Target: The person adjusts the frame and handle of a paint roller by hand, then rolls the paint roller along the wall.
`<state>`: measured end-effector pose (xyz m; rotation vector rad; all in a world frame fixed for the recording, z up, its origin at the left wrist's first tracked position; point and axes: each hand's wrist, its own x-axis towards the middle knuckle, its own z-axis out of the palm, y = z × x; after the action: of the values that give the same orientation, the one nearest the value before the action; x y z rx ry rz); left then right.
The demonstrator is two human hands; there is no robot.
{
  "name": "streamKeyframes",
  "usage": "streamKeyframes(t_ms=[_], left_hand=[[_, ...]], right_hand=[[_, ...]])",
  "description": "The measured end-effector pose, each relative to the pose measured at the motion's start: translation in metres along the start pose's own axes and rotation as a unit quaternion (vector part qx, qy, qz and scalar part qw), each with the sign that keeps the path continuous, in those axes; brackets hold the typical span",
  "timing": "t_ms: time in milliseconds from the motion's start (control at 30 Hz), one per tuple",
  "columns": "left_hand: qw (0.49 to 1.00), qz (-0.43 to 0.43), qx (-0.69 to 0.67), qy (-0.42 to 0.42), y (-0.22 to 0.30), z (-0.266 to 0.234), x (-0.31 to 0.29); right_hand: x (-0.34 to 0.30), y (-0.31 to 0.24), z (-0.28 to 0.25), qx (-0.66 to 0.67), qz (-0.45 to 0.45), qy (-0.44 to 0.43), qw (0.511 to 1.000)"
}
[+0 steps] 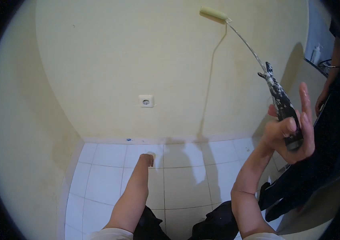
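A paint roller with a pale yellow sleeve [214, 14] and a thin metal rod rests against the cream wall [110, 60], high up. Its black handle [280, 96], spattered with white paint, slants down into my right hand [294, 136]. The thumb and some fingers wrap the handle's lower end, while one or more fingers stretch upward beside it. Low on the left, my left hand [147, 160] hangs over the tiled floor, apart from the roller. Its fingers point down and are too small and turned away to read.
A white wall socket [146, 101] sits in the wall ahead. Another person in dark clothes [318, 172] stands close on my right. Behind that person, a white pump bottle [316, 54] stands on a ledge. A side wall [22, 132] rises on my left, above white floor tiles [106, 172].
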<state>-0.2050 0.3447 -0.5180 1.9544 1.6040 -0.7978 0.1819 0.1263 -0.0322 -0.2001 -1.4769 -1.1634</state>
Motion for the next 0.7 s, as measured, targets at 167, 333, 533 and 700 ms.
streamKeyframes(t_ms=[167, 333, 533, 700], left_hand=[[0.999, 0.029, 0.017, 0.01, -0.003, 0.013, 0.035], [0.999, 0.015, 0.029, -0.014, -0.013, 0.012, 0.04], [1.0, -0.012, 0.017, 0.001, 0.003, 0.009, 0.009], [0.999, 0.035, -0.018, -0.01, 0.019, -0.011, -0.009]], right_hand=[[-0.001, 0.002, 0.021, -0.046, 0.069, 0.116, 0.99], [-0.008, 0.012, 0.027, 0.023, 0.163, 0.105, 0.981], [-0.03, 0.022, 0.05, 0.046, 0.32, 0.079, 0.943], [-0.048, 0.032, 0.054, 0.129, 0.427, 0.101, 0.889]])
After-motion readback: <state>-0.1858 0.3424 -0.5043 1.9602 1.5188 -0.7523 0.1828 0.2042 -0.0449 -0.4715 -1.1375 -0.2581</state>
